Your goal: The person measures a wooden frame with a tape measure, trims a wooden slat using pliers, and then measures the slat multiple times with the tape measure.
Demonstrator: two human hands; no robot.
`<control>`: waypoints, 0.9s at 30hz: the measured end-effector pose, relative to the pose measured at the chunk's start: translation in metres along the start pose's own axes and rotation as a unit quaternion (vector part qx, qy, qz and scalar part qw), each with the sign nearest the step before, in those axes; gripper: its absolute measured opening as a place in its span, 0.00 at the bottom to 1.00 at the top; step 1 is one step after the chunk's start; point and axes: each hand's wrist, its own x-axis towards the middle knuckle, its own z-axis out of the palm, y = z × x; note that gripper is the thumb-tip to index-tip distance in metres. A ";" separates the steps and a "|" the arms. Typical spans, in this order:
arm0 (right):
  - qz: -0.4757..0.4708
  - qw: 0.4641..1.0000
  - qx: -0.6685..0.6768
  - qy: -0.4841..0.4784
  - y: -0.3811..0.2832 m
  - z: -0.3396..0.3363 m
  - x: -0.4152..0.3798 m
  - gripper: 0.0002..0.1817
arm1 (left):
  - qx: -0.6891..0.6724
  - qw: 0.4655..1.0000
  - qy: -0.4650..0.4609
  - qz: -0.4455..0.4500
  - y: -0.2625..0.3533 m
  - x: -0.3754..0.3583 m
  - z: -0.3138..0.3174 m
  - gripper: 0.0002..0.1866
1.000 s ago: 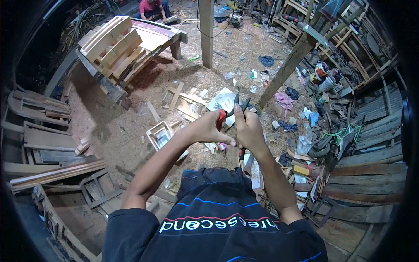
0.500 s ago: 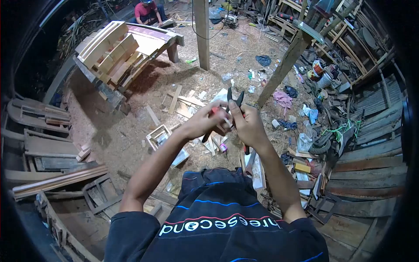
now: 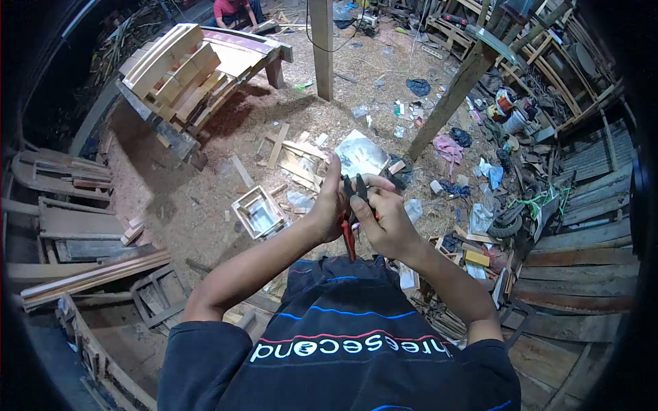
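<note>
Before the dark shirt (image 3: 343, 308), the right hand (image 3: 387, 220) is clamping red-handled pliers (image 3: 348, 238); sound handling means keeping fingertips clear of the black jaws; the left hand (image 3: 327, 209) is resting alongside, fingers too hidden to tell its grip; farther off, the top edge is cutting off a person (image 3: 229, 8).

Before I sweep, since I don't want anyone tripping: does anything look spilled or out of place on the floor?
Yes. Pale wood shavings lie strewn over much of the floor. Beyond the right hand, a pink cloth lies crumpled beside a dark bundle, looking dropped rather than put away.
</note>
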 end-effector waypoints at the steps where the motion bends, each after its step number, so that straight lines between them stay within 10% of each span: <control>1: -0.026 1.000 0.008 0.003 0.001 0.000 0.000 0.18 | 0.015 1.000 0.017 -0.010 -0.002 0.000 -0.001 0.58; 10: 0.095 0.995 0.040 -0.002 -0.005 -0.009 0.004 0.25 | 0.093 0.988 0.122 -0.004 -0.014 0.000 -0.013 0.50; 16: 0.051 0.991 -0.094 -0.085 0.007 -0.022 0.009 0.24 | 0.018 0.988 0.144 -0.043 -0.017 0.003 -0.015 0.48; 18: 0.006 0.999 -0.013 0.031 0.008 -0.016 0.006 0.21 | -0.028 0.985 0.158 -0.063 -0.004 0.004 -0.004 0.48; 27: -0.001 0.997 0.074 -0.005 0.015 0.003 0.002 0.21 | -0.062 0.976 0.196 -0.068 -0.009 0.014 -0.003 0.46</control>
